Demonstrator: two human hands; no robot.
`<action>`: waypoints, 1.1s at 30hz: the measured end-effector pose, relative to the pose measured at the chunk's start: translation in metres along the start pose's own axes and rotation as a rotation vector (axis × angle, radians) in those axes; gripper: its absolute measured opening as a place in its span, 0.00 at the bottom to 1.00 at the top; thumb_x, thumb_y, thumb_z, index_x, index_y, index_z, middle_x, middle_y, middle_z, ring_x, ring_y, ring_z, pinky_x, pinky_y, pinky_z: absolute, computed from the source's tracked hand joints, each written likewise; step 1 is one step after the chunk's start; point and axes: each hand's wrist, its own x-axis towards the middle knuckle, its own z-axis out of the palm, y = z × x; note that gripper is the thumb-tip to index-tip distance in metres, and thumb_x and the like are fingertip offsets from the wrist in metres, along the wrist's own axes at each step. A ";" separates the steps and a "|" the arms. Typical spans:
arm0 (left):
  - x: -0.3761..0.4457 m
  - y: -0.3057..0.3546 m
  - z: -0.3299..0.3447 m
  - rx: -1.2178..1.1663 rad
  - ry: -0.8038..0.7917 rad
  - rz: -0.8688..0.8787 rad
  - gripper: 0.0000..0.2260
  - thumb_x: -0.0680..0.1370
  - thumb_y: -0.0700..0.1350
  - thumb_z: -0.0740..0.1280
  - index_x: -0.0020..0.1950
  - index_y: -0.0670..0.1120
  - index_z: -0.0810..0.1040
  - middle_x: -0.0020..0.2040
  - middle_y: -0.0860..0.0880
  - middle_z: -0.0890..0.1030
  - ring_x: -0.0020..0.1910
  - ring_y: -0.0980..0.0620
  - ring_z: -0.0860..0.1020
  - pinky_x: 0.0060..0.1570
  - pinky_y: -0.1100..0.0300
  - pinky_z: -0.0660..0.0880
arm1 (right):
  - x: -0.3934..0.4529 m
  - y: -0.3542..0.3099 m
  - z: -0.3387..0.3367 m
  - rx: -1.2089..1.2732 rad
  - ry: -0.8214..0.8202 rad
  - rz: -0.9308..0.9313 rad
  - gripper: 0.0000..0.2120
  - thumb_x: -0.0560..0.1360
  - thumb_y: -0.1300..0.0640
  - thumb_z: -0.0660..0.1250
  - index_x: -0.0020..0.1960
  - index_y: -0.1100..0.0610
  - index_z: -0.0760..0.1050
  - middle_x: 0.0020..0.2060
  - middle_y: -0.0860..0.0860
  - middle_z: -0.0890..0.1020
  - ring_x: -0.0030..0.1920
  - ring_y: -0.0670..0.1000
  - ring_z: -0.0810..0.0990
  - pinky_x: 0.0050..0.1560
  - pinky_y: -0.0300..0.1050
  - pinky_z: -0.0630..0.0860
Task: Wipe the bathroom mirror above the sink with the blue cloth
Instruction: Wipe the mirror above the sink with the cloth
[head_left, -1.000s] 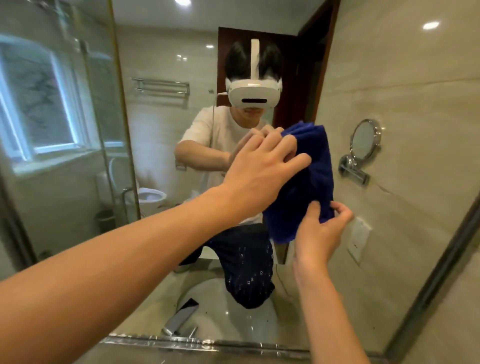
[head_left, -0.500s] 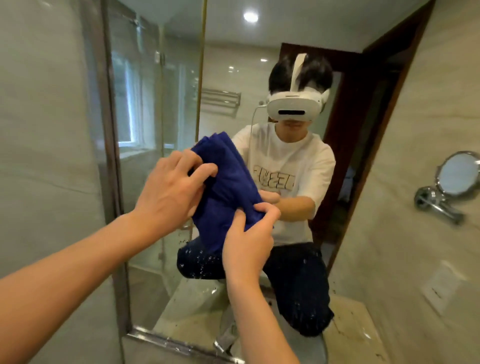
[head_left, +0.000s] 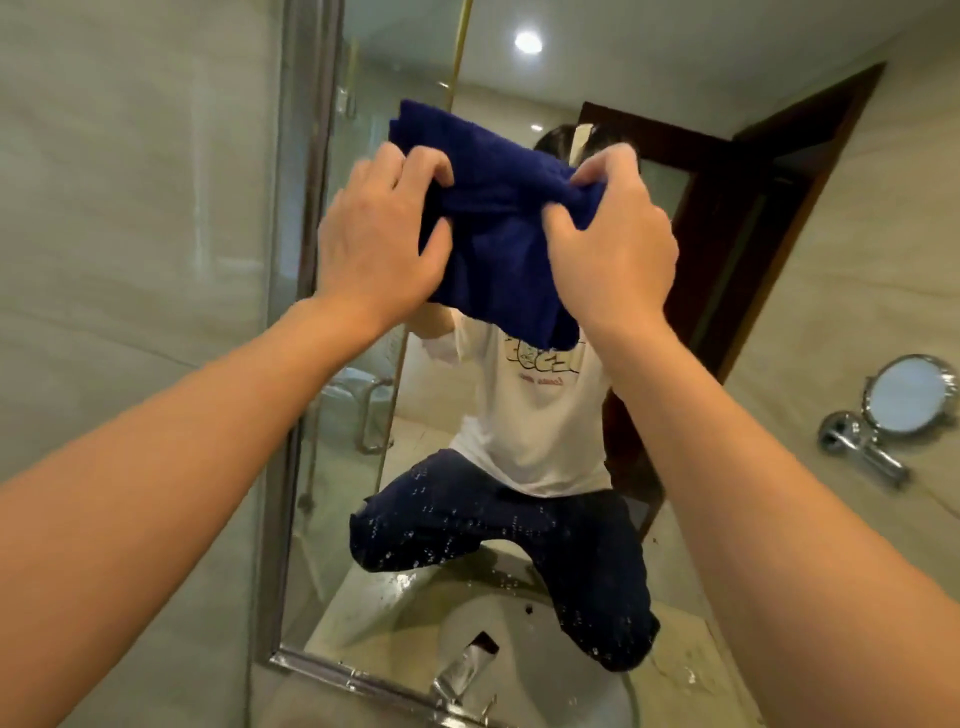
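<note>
Head view: left hand (head_left: 379, 244) and right hand (head_left: 613, 249) both curled into bunched blue cloth (head_left: 498, 244), fingers pinching its upper folds. Cloth raised up against mirror (head_left: 675, 78), near its left edge, lower end hanging loose. Below: sink (head_left: 613, 696), faucet (head_left: 462, 675). Off right: small round mirror (head_left: 909, 395).
</note>
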 end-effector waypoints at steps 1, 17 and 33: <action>-0.005 -0.008 0.000 0.005 0.011 -0.023 0.13 0.75 0.47 0.62 0.59 0.47 0.72 0.50 0.46 0.73 0.48 0.47 0.72 0.41 0.57 0.65 | 0.000 -0.005 0.009 -0.037 -0.001 -0.035 0.09 0.77 0.52 0.64 0.56 0.49 0.69 0.44 0.45 0.78 0.43 0.48 0.76 0.43 0.45 0.73; -0.222 -0.056 0.021 -0.149 -0.260 -0.498 0.16 0.67 0.59 0.62 0.49 0.52 0.67 0.45 0.53 0.67 0.43 0.52 0.69 0.38 0.59 0.64 | -0.190 0.041 0.113 -0.270 -0.283 -0.049 0.13 0.75 0.47 0.66 0.57 0.45 0.67 0.43 0.48 0.77 0.33 0.54 0.79 0.30 0.50 0.77; -0.211 -0.022 0.031 -0.188 -0.162 -0.598 0.20 0.69 0.57 0.68 0.57 0.50 0.71 0.47 0.49 0.70 0.47 0.50 0.67 0.41 0.54 0.67 | -0.190 0.051 0.110 -0.179 -0.073 0.012 0.12 0.74 0.48 0.64 0.56 0.48 0.70 0.45 0.49 0.77 0.36 0.52 0.78 0.30 0.46 0.75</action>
